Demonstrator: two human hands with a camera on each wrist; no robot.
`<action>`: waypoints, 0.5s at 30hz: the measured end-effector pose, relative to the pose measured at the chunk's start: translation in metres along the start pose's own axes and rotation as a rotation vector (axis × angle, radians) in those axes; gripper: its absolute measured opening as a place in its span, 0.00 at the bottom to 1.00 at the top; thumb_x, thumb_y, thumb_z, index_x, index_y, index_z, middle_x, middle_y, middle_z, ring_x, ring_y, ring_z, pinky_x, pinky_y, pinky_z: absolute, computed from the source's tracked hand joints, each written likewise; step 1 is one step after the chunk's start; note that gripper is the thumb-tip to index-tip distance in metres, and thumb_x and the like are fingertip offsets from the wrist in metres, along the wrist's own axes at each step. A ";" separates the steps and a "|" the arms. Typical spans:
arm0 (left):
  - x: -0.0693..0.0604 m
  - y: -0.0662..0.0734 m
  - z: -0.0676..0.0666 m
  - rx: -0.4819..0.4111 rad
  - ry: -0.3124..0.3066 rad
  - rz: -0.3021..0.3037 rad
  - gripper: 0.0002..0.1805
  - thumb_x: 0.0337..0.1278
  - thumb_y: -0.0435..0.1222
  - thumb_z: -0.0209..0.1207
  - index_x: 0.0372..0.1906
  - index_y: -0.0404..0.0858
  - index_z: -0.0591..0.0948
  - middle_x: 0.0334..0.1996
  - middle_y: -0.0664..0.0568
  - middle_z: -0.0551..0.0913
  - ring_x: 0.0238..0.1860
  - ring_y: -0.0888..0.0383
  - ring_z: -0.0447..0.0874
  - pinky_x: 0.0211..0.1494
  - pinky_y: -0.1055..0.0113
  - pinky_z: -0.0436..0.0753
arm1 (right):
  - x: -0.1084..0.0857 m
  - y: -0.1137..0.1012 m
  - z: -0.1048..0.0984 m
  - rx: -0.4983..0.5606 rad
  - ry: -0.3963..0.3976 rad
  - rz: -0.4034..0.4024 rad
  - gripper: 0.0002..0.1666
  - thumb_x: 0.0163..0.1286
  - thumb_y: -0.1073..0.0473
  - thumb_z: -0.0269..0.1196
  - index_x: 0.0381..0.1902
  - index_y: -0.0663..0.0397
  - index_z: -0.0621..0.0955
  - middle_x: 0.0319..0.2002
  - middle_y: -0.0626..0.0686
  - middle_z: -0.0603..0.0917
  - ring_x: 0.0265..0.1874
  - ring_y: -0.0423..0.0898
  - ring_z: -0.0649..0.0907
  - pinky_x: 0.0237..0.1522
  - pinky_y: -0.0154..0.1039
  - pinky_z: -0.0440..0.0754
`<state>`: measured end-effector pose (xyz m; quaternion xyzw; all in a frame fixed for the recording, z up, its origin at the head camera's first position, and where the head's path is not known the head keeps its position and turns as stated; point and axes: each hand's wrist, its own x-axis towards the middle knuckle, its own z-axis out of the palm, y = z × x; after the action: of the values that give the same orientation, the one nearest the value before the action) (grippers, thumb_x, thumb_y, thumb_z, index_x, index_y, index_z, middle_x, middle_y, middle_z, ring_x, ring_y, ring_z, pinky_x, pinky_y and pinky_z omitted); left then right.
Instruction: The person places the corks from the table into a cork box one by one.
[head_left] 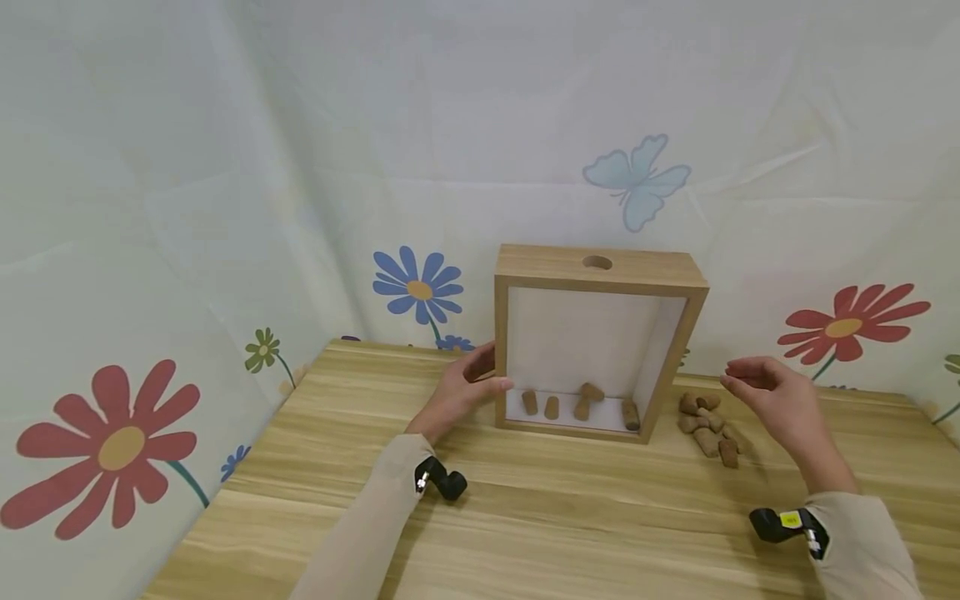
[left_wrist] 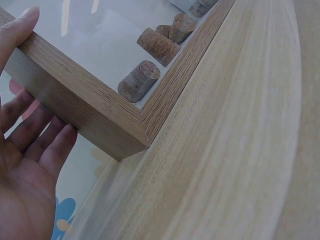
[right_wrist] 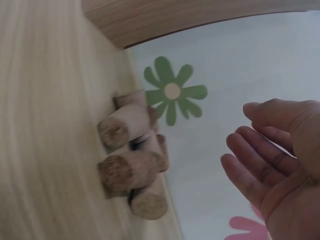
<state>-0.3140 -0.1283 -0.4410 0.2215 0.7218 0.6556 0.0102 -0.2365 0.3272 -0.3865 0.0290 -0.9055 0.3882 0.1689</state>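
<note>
A wooden shadow box with a clear front and a round hole in its top stands upright on the table. Several corks lie and stand inside along its floor. My left hand grips the box's left side, thumb on the front frame and fingers round the side, as the left wrist view also shows. Over a pile of loose corks right of the box, my right hand hovers with bent fingers. Nothing shows between its thumb and fingers in the right wrist view, where the corks lie apart from it.
The wood-grain table extends in front of the box. Behind it hangs a pale cloth printed with flowers and a butterfly. Each sleeve cuff carries a small black camera.
</note>
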 end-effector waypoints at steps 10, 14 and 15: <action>-0.001 0.000 0.001 -0.001 -0.001 -0.007 0.45 0.63 0.41 0.75 0.81 0.35 0.67 0.71 0.40 0.77 0.72 0.44 0.75 0.72 0.56 0.77 | -0.003 0.019 0.007 -0.056 -0.071 -0.010 0.20 0.79 0.59 0.66 0.57 0.72 0.82 0.50 0.69 0.87 0.40 0.34 0.81 0.34 0.24 0.80; 0.000 0.000 0.001 0.003 0.008 -0.006 0.45 0.64 0.40 0.74 0.81 0.35 0.67 0.70 0.39 0.77 0.71 0.44 0.76 0.71 0.56 0.78 | -0.001 0.026 0.009 -0.070 -0.104 -0.006 0.19 0.79 0.61 0.66 0.56 0.73 0.82 0.49 0.69 0.87 0.41 0.43 0.84 0.34 0.26 0.80; 0.000 0.000 0.001 0.004 0.011 -0.008 0.44 0.64 0.39 0.74 0.81 0.35 0.67 0.70 0.40 0.77 0.71 0.44 0.76 0.71 0.56 0.78 | -0.001 0.027 0.010 -0.069 -0.115 -0.003 0.19 0.79 0.61 0.66 0.56 0.74 0.82 0.49 0.69 0.87 0.42 0.45 0.84 0.34 0.27 0.80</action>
<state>-0.3139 -0.1272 -0.4407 0.2150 0.7241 0.6553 0.0083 -0.2437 0.3388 -0.4118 0.0469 -0.9265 0.3541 0.1183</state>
